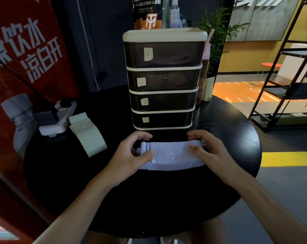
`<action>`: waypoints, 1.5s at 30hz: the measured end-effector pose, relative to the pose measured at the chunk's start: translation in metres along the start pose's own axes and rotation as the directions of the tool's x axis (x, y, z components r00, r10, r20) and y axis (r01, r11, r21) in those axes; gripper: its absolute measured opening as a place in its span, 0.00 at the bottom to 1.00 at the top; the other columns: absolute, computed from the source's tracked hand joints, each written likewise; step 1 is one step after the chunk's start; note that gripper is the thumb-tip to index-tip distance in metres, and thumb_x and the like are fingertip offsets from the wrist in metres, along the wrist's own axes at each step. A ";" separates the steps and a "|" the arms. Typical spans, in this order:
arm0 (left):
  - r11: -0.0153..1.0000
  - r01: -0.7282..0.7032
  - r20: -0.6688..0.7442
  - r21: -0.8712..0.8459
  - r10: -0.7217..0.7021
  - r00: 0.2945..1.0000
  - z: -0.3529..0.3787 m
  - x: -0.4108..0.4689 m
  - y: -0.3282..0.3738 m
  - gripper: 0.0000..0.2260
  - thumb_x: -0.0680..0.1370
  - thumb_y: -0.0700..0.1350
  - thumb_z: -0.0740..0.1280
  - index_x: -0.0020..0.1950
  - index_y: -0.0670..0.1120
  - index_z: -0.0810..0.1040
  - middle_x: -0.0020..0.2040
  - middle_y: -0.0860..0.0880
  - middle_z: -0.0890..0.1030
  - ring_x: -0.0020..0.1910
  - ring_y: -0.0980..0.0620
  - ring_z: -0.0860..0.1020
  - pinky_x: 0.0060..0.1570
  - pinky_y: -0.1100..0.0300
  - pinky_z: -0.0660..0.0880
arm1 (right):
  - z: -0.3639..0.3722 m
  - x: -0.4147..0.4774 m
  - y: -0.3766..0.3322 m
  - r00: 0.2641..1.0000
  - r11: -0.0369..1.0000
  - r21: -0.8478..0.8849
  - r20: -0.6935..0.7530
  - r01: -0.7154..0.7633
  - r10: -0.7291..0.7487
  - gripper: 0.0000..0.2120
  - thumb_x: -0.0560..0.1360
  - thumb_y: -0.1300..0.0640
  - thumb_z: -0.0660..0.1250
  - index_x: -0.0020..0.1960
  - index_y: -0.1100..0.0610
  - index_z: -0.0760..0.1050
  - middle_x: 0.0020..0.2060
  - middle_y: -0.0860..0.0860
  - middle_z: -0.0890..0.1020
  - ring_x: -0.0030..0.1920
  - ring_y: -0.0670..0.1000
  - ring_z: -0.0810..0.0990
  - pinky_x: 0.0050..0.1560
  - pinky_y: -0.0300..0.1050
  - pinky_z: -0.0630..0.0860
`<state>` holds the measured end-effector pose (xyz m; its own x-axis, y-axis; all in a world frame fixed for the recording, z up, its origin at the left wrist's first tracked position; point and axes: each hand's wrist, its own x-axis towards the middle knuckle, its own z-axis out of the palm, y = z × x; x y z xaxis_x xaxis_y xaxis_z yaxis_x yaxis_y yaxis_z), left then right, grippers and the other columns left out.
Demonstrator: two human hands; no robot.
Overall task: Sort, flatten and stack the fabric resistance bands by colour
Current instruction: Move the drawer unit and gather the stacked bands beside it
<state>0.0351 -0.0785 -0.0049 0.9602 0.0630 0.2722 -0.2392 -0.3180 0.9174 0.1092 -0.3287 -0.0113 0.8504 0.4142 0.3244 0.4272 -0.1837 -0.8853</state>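
Observation:
A lavender fabric band (174, 156) printed "20" lies flat on the round black table (149, 199), just in front of the drawer unit. My left hand (131, 155) pinches its left end, thumb on top and fingers curled over the far edge. My right hand (209, 152) grips its right end the same way. More lavender fabric shows underneath its left end. To the left lies a stack of pale green bands (89, 136), flattened and apart from both hands.
A tall drawer unit (163, 80) with four dark drawers and paper labels stands mid-table behind the bands. A white power strip with a plugged adapter (52, 118) sits at the left. A pink-capped bottle (204, 71) and a plant stand behind right. Black shelving stands at far right.

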 end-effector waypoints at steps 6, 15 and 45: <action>0.997 -0.019 0.040 0.072 0.016 0.999 0.003 -0.003 0.002 0.11 0.73 0.47 0.66 0.55 0.57 0.78 0.48 0.53 0.79 0.47 0.52 0.79 0.45 0.62 0.75 | 0.003 -0.003 -0.004 0.999 0.991 -0.134 0.053 -0.004 0.011 0.15 0.72 0.49 0.64 0.58 0.47 0.77 0.52 0.42 0.79 0.52 0.45 0.78 0.52 0.40 0.76; 0.971 -0.124 0.111 0.202 0.103 0.988 0.004 -0.002 0.000 0.13 0.76 0.47 0.64 0.55 0.63 0.79 0.61 0.59 0.71 0.65 0.60 0.71 0.61 0.72 0.65 | 0.006 -0.001 -0.003 0.997 0.958 -0.283 0.062 0.052 -0.036 0.12 0.72 0.48 0.63 0.54 0.44 0.76 0.47 0.41 0.73 0.50 0.42 0.72 0.47 0.28 0.66; 0.963 -0.177 -0.051 0.202 0.190 0.980 -0.010 0.021 0.008 0.05 0.77 0.48 0.70 0.51 0.54 0.82 0.55 0.57 0.80 0.59 0.57 0.77 0.55 0.61 0.72 | -0.015 0.036 -0.008 0.998 0.983 -0.176 -0.008 0.055 -0.058 0.11 0.76 0.58 0.70 0.50 0.42 0.76 0.46 0.46 0.78 0.43 0.43 0.76 0.46 0.40 0.71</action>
<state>0.0523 -0.0703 0.0109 0.8885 0.0496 0.4562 -0.3708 -0.5081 0.7774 0.1414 -0.3253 0.0124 0.8269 0.4169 0.3775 0.5209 -0.3147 -0.7935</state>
